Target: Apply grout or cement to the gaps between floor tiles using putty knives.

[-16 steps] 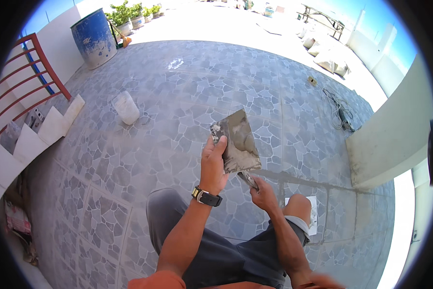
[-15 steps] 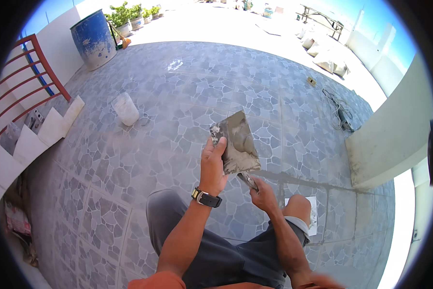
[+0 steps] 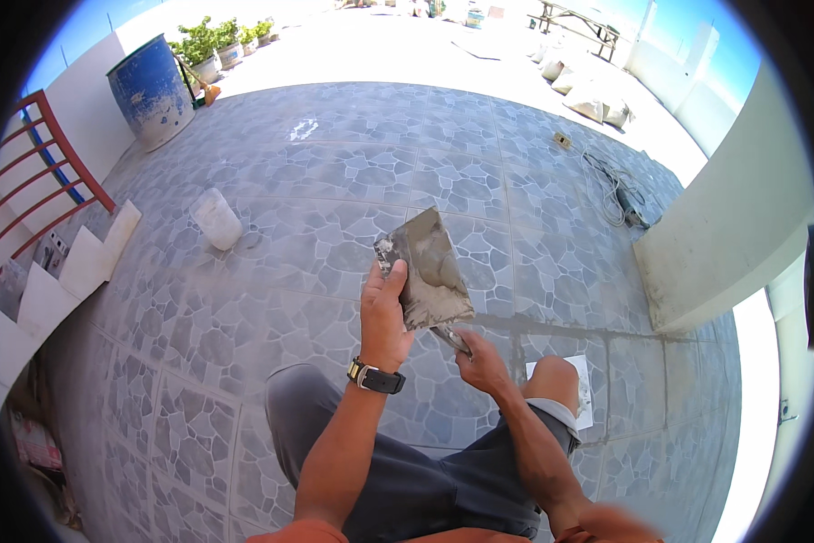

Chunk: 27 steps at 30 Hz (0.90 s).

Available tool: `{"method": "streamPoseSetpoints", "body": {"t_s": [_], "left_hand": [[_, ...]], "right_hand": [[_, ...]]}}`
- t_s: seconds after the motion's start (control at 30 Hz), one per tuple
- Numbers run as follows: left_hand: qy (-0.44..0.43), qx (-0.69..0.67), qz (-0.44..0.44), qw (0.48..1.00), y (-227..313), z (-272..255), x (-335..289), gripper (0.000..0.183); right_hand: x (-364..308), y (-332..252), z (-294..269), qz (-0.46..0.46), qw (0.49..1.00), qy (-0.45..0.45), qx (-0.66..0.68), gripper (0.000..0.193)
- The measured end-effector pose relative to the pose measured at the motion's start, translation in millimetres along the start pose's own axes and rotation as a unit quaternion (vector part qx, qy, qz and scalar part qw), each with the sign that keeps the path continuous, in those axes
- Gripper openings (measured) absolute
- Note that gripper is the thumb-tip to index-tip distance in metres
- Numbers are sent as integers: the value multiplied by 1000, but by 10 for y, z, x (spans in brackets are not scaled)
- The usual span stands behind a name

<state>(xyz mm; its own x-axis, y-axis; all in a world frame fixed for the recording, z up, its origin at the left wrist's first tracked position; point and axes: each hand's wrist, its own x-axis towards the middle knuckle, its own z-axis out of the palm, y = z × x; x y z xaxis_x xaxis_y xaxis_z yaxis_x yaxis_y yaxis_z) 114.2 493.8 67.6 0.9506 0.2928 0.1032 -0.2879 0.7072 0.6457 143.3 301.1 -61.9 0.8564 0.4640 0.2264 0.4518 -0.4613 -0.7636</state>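
Note:
My left hand (image 3: 386,317), with a dark watch on its wrist, grips a cut piece of tile (image 3: 436,276) by its left edge, thumb on top. Wet grey cement is smeared over the tile's upward face, with paler patches near the thumb. Just below the tile's lower edge, my right hand (image 3: 484,364) is closed round a cement-stained trowel (image 3: 450,341). Only a short part of the trowel shows; its far end is hidden behind the tile. Both hands are in front of my bent knees, above the patterned tile floor (image 3: 335,262).
A white plastic container (image 3: 216,220) lies left on the floor. A white sheet (image 3: 584,398) is beside my right knee. A corded power tool (image 3: 632,213) lies near the pillar (image 3: 719,217). Bare grout joints run to the pillar. Farther off are a blue drum (image 3: 151,95) and sacks (image 3: 597,101).
The whole view has shifted slightly, so floor objects appear farther left. My hands keep the same hold on tile and trowel, with hardly any change between them.

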Motion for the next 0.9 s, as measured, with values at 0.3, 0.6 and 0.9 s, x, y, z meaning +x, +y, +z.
{"method": "streamPoseSetpoints", "body": {"t_s": [0.3, 0.6, 0.9], "left_hand": [[1, -10, -11, 1000, 66, 50, -42, 28], [13, -4, -14, 1000, 62, 48, -29, 32], [2, -30, -19, 999, 73, 60, -40, 30]], "right_hand": [[17, -22, 19, -18, 1000, 9, 0, 42], [41, -39, 33, -30, 999, 13, -16, 37], [35, -28, 25, -21, 1000, -2, -12, 39]]}}
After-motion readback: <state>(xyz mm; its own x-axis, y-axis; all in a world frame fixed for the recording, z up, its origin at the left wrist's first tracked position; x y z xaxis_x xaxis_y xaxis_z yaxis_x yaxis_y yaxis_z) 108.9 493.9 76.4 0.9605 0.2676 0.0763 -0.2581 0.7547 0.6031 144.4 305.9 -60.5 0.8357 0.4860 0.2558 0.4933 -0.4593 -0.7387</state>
